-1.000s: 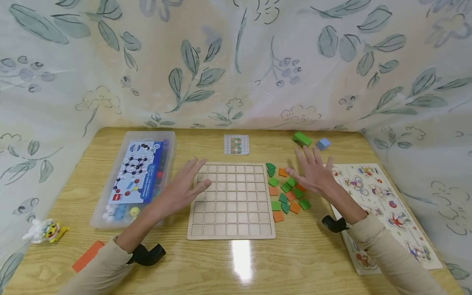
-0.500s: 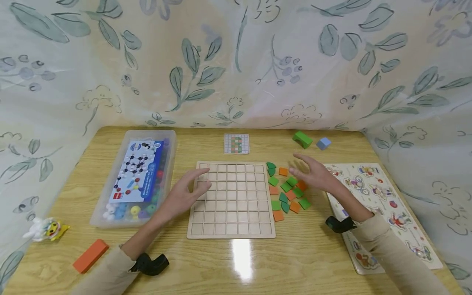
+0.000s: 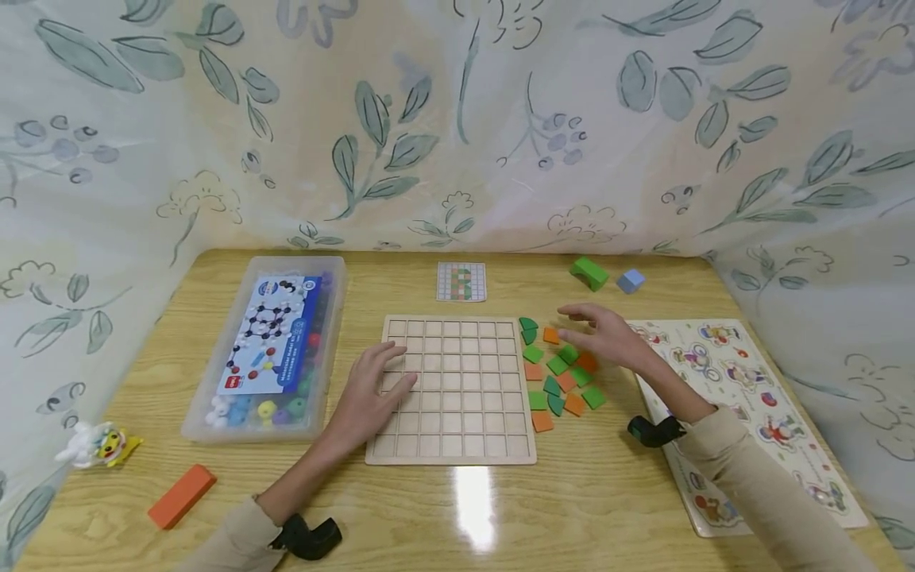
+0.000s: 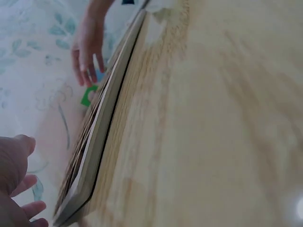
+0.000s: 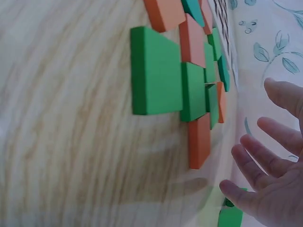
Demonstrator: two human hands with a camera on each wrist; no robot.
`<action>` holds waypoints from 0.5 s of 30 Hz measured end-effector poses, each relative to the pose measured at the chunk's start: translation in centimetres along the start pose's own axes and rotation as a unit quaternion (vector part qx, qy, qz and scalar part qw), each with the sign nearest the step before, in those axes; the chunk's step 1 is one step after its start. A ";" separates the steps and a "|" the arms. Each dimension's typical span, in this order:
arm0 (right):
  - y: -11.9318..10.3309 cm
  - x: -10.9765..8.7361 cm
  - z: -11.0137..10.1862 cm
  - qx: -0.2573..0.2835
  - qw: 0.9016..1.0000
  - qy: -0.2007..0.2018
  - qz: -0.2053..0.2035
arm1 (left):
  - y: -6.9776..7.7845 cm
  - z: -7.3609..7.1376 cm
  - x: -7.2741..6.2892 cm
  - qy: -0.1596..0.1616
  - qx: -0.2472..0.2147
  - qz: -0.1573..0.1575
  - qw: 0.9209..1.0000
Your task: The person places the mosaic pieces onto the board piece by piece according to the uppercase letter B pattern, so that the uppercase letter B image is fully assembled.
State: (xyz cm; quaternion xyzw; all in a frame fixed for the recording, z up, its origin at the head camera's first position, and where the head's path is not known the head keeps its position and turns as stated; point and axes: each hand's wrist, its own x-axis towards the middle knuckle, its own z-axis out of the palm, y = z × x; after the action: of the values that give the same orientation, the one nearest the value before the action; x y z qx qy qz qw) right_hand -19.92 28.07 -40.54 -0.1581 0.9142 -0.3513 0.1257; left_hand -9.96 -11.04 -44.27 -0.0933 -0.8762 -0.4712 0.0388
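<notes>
A light wooden grid board (image 3: 465, 381) lies mid-table. My left hand (image 3: 366, 401) is over its left edge, fingers loosely bent and thumb apart, holding nothing. In the left wrist view that hand (image 4: 16, 182) shows beside the board's raised edge (image 4: 106, 104). To the right of the board lie several flat green and orange tiles, such as a green square (image 3: 593, 397), an orange square (image 3: 543, 421) and a dark green rounded piece (image 3: 556, 405). My right hand (image 3: 608, 338) hovers at their far right side with nothing in it; the right wrist view shows its fingers (image 5: 255, 163) spread apart.
A pattern card (image 3: 461, 282) lies behind the board. At left are a clear box (image 3: 193, 425) of molecular model parts, a red block (image 3: 182, 496) and a small toy figure (image 3: 107, 445). A picture puzzle board (image 3: 758, 429), a green arch (image 3: 589, 272) and a blue cube (image 3: 631, 280) are at right.
My left hand has come nearer and to the right, onto the board's left edge. The right hand's spread fingers have drawn together and lowered beside the tiles.
</notes>
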 end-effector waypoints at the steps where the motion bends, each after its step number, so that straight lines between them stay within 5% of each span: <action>1: 0.0 0.0 0.1 -0.001 1.000 -0.004 -0.002 | -0.2 0.1 0.0 0.001 -0.003 -0.001 1.000; 8: 0.1 0.5 0.5 -0.013 0.999 -0.035 -0.011 | -1.2 0.6 0.1 0.007 0.039 0.010 0.999; 15: 1.2 1.5 0.6 0.055 0.996 -0.075 0.012 | -1.8 0.7 0.2 0.018 0.090 0.034 0.995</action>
State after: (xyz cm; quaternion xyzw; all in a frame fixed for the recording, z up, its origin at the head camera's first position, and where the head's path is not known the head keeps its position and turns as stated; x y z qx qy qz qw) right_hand -21.34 27.95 -41.95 -0.1659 0.8833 -0.3865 0.2068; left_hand -10.48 -11.36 -46.11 -0.1113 -0.9103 -0.3908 0.0787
